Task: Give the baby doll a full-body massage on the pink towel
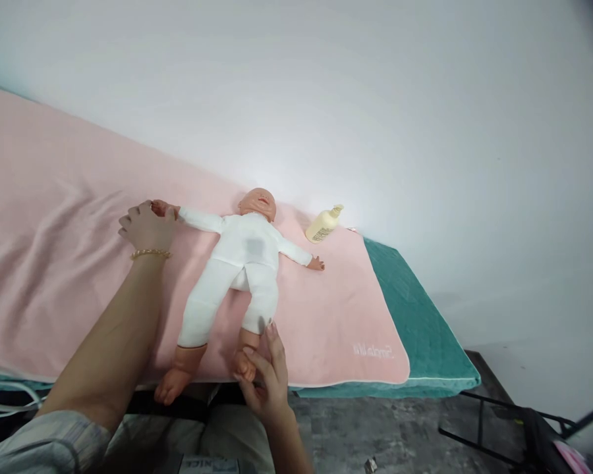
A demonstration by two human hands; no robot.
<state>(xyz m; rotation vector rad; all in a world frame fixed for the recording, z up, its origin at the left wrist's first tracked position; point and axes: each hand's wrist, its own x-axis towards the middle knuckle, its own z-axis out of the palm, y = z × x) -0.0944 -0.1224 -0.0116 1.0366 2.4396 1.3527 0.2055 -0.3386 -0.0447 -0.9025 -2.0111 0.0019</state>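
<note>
A plastic baby doll (pixel 242 253) in a white cloth suit lies on its back, arms spread wide, on a pink terry towel (pixel 54 263) that covers most of a teal padded surface (pixel 415 309). Its head points toward the white wall (pixel 375 99) and its bare feet reach the near edge of the towel.

The left hand (pixel 148 227), with a thin gold bead bracelet (pixel 151 253) at the wrist, is closed around the doll's small hand at the end of the outstretched arm on that side. The right hand (pixel 264 382) comes up from below the edge, its fingers curled around the doll's foot on its side and gripping it.

A cream plastic pump bottle (pixel 323 224) lies tilted on the towel just beside the doll's head, apart from both hands.
</note>
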